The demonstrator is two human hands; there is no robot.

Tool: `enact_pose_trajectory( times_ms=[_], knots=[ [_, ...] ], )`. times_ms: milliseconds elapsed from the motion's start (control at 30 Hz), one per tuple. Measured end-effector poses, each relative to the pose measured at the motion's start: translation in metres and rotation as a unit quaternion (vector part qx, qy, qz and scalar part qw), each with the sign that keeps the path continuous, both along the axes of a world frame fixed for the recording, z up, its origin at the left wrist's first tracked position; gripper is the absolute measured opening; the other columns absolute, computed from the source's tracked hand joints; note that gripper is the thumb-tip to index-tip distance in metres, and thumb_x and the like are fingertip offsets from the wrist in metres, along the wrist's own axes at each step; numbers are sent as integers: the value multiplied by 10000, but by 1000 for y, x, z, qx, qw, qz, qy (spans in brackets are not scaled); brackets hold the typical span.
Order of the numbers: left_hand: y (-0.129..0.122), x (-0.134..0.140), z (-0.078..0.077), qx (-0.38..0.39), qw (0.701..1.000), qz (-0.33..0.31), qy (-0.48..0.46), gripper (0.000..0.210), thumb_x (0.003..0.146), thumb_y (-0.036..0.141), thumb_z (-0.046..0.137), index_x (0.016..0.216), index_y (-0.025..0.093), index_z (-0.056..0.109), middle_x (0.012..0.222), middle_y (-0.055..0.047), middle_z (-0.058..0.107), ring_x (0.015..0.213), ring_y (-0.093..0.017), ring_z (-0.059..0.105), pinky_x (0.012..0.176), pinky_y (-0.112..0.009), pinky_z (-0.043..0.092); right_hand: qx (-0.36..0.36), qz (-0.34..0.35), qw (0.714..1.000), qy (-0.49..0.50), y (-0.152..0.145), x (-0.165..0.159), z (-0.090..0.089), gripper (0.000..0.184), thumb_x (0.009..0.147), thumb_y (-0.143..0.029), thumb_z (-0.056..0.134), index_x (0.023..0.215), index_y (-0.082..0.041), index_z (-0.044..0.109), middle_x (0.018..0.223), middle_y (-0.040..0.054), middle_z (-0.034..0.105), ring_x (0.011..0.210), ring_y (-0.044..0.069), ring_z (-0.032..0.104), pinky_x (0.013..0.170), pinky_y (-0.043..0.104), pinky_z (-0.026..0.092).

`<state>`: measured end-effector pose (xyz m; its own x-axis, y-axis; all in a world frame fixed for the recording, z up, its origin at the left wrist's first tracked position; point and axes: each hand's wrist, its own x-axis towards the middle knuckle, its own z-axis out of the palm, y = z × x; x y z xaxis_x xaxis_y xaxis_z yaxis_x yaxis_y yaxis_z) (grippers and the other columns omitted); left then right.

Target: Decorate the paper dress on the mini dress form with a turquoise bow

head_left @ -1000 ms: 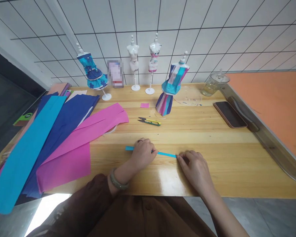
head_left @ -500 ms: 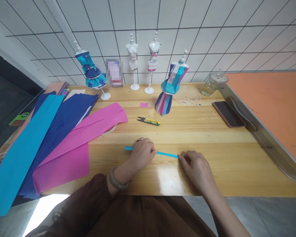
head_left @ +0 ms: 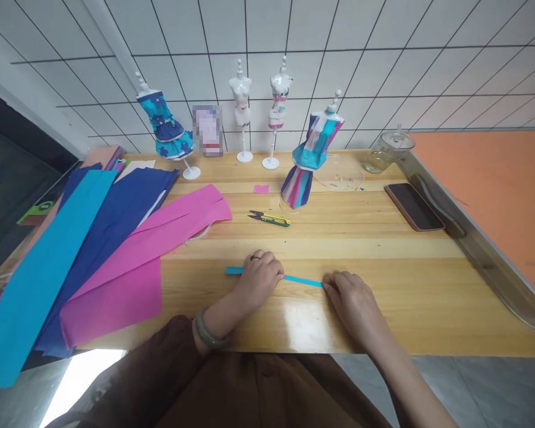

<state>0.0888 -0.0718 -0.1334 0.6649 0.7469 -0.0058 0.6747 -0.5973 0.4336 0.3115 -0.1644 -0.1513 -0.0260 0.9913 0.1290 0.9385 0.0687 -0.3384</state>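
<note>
A narrow blue strip [head_left: 304,280], of paper or fabric, lies stretched across the wooden table between my hands. My left hand [head_left: 262,276] is closed over its middle, thumb and fingers pinching it, while the strip's left end sticks out beyond the knuckles. At the strip's right end, my right hand [head_left: 351,300] pinches the tip between thumb and forefinger. Beyond the hands lie yellow-and-green thread snips [head_left: 270,219], touched by neither hand.
Pink [head_left: 129,285], dark blue [head_left: 129,202] and light blue sheets [head_left: 53,267] pile up at the left. Small dress forms [head_left: 241,101] stand along the tiled wall, two of them dressed. A phone [head_left: 414,206] and a lidded cup [head_left: 386,153] are at the right.
My left thumb and fingers have shifted slightly along the strip. The right hand keeps its pinch at the end, and the strip stays nearly in place.
</note>
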Motion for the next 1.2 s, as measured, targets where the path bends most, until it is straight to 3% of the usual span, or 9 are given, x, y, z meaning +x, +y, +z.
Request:
enact_pose_trajectory(
  times_ms=[200, 333, 533, 800, 1033, 1200],
  knots=[
    [-1, -3, -9, 78, 995, -60, 24, 143, 886, 235, 507, 791, 157, 579, 867, -60, 573, 897, -207, 478, 796, -338, 385, 31, 11, 999, -9, -1, -1, -1, 209, 922, -315, 423, 854, -194, 580, 841, 91, 630, 781, 230, 574, 689, 362, 439],
    [-3, -7, -18, 156, 985, -75, -7, 132, 900, 248, 490, 816, 164, 547, 874, -43, 583, 880, -197, 479, 795, -350, 355, 24, 24, 999, -5, -1, 0, 0, 181, 917, -292, 434, 886, -183, 576, 860, 95, 629, 791, 234, 572, 710, 370, 446],
    [-4, -15, -15, 255, 957, -125, -63, 162, 934, 176, 410, 829, 162, 533, 793, -28, 592, 858, -167, 492, 792, -348, 321, 8, 42, 999, 0, 0, -2, 7, 185, 923, -281, 433, 945, -178, 585, 855, 88, 610, 786, 227, 566, 715, 363, 442],
    [-5, -18, -13, 316, 932, -145, -101, 125, 905, 118, 447, 828, 157, 538, 743, -8, 606, 827, -141, 506, 786, -342, 329, 1, 61, 998, 1, 0, 0, 10, 163, 917, -269, 452, 905, -183, 590, 838, 81, 598, 790, 226, 553, 709, 355, 429],
    [-8, -21, -1, 367, 909, -158, -121, 85, 877, 101, 499, 836, 145, 560, 770, -19, 636, 841, -142, 533, 795, -351, 350, 6, 69, 998, 3, -1, 1, 9, 166, 916, -259, 448, 887, -189, 595, 833, 76, 607, 793, 223, 558, 708, 354, 421],
    [-9, -25, -1, 349, 913, -155, -142, 102, 885, 98, 486, 857, 151, 568, 767, -16, 647, 839, -134, 543, 807, -348, 356, 4, 66, 997, 30, -1, 2, 10, 171, 913, -260, 450, 829, -193, 583, 819, 70, 615, 783, 214, 563, 693, 349, 418]
  ],
)
